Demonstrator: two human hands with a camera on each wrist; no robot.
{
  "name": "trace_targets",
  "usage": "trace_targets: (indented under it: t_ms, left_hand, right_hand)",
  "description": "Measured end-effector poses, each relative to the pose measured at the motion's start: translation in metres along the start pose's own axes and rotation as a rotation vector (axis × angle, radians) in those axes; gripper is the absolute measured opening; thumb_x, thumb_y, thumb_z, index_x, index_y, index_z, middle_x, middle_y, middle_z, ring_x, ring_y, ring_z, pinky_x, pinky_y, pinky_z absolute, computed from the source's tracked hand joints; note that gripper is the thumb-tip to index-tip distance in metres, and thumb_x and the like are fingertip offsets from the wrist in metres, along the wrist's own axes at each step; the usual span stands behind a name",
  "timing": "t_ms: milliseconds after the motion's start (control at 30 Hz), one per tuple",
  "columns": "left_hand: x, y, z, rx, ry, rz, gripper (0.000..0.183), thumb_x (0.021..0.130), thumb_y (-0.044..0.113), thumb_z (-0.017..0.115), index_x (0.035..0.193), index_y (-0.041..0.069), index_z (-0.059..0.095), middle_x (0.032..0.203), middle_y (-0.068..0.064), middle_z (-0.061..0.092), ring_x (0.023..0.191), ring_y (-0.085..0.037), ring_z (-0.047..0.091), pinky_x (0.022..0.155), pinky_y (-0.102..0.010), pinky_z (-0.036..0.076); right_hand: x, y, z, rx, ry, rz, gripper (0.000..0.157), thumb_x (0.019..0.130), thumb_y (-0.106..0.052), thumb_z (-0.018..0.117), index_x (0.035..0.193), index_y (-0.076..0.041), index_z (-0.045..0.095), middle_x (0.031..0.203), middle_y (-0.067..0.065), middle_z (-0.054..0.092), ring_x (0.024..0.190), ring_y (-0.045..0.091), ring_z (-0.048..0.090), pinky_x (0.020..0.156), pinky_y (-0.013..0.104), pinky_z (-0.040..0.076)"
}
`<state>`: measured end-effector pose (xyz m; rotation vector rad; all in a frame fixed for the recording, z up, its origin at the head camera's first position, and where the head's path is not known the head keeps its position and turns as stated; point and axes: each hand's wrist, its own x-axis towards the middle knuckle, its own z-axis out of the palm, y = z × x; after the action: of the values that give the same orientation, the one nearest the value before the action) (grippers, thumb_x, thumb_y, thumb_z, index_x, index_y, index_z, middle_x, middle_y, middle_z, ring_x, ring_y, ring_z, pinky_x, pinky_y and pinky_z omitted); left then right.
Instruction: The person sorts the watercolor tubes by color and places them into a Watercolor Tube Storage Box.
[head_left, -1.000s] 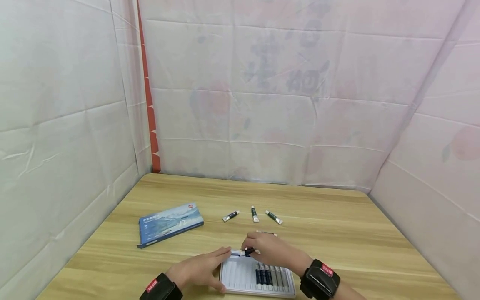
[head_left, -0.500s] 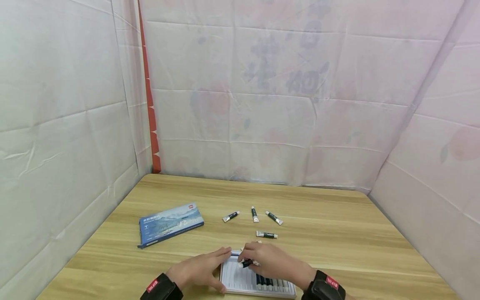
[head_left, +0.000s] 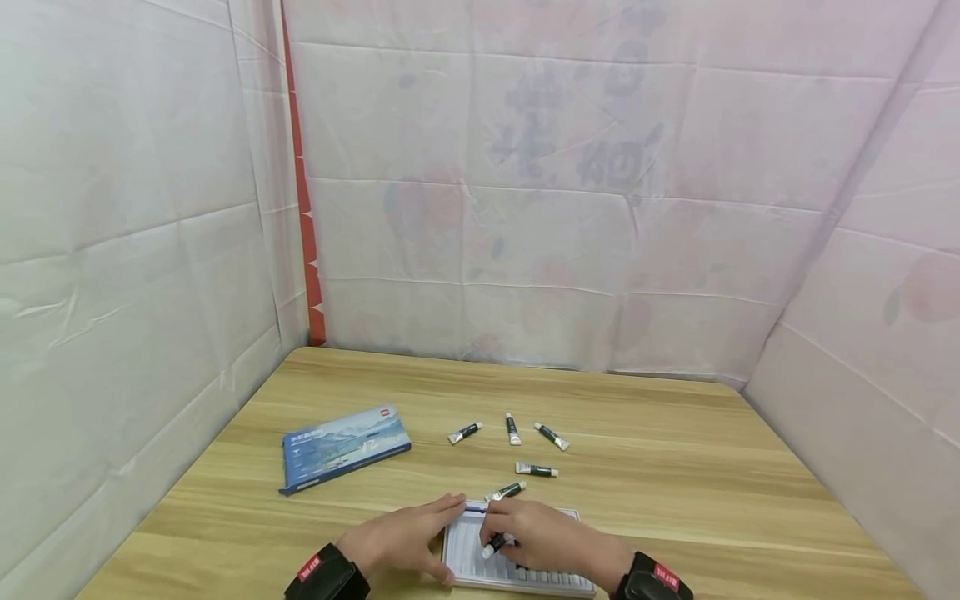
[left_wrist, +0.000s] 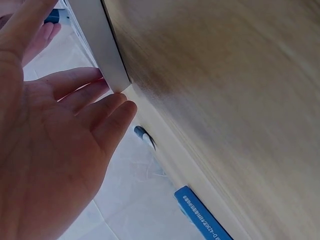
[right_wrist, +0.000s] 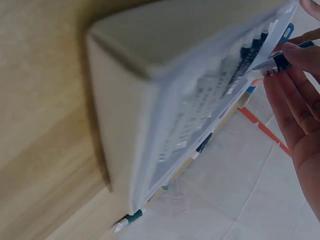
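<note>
My right hand (head_left: 546,533) pinches a small paint tube (head_left: 492,546) with a dark label between thumb and fingers, low over the white tray (head_left: 467,546). In the right wrist view, that paint tube (right_wrist: 275,65) lies tilted above the tray's slots. Several other paint tubes (head_left: 551,577) fill the tray's right part, mostly hidden by my hand. My left hand (head_left: 401,537) rests against the tray's left side, its fingers at the far corner and the thumb at the near one. In the left wrist view, its nearly straight fingertips touch the tray's side (left_wrist: 97,40).
Several loose paint tubes (head_left: 536,470) lie on the wooden table (head_left: 675,450) beyond the tray, one close to its far edge. A flat blue box (head_left: 345,448) lies at the left. White sheeting (head_left: 525,208) encloses the table's back and sides.
My right hand has drawn the paint tube from the tray's far edge toward me, over the slots. Loose tubes behind it have come into view. The left hand stays in place.
</note>
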<state>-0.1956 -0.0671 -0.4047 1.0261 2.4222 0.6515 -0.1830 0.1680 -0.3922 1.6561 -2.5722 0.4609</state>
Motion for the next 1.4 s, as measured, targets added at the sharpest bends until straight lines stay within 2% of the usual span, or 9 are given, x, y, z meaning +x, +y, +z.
trace_targets:
  t_ms: [333,533,733,867,1033,1400]
  left_hand:
    - [0.0,-0.001,0.002,0.011,0.002,0.003,0.082,0.076,0.042,0.071,0.142,0.009,0.035,0.146,-0.002,0.029,0.131,-0.018,0.03,0.1,-0.033,0.034]
    - [-0.001,0.0,0.003,0.018,0.013,0.011,0.082,0.076,0.043,0.071,0.142,0.009,0.036,0.146,-0.002,0.029,0.13,-0.017,0.03,0.1,-0.031,0.034]
    - [-0.001,0.002,0.001,0.014,0.01,-0.004,0.081,0.077,0.042,0.071,0.142,0.009,0.035,0.146,-0.002,0.03,0.129,-0.016,0.032,0.1,-0.031,0.034]
    - [-0.001,0.004,0.0,0.023,0.013,0.003,0.081,0.077,0.042,0.071,0.142,0.009,0.036,0.146,-0.003,0.03,0.129,-0.016,0.032,0.1,-0.031,0.034]
    - [-0.001,0.003,0.001,0.04,0.02,-0.003,0.082,0.076,0.044,0.071,0.142,0.01,0.036,0.146,-0.002,0.03,0.131,-0.018,0.03,0.101,-0.032,0.033]
    - [0.0,0.002,0.0,0.025,0.013,-0.019,0.083,0.075,0.043,0.072,0.142,0.01,0.036,0.147,-0.002,0.029,0.132,-0.018,0.028,0.102,-0.032,0.032]
  right_hand:
    - [-0.009,0.005,0.007,-0.007,-0.03,-0.032,0.018,0.079,-0.002,0.069,0.09,-0.015,0.063,0.092,-0.009,0.052,0.082,-0.004,0.047,0.072,0.005,0.039]
    - [-0.015,0.008,0.002,0.073,-0.046,-0.03,0.02,0.078,0.003,0.065,0.087,-0.014,0.066,0.093,-0.007,0.054,0.083,-0.003,0.048,0.073,0.005,0.038]
    - [-0.019,0.012,0.001,0.119,-0.085,0.005,0.013,0.082,-0.005,0.066,0.09,-0.015,0.067,0.099,-0.008,0.055,0.091,-0.002,0.05,0.079,0.012,0.043]
    - [-0.019,0.014,0.002,0.115,-0.106,0.017,0.012,0.082,-0.007,0.068,0.09,-0.015,0.067,0.1,-0.008,0.055,0.093,-0.002,0.05,0.08,0.014,0.044]
    - [-0.018,0.014,0.003,0.077,-0.117,0.011,0.011,0.081,-0.01,0.07,0.089,-0.017,0.067,0.098,-0.01,0.054,0.09,-0.003,0.049,0.078,0.011,0.043]
    - [-0.016,0.011,0.004,0.054,-0.1,0.004,0.011,0.079,-0.009,0.072,0.086,-0.016,0.067,0.095,-0.011,0.053,0.087,-0.004,0.048,0.076,0.008,0.041]
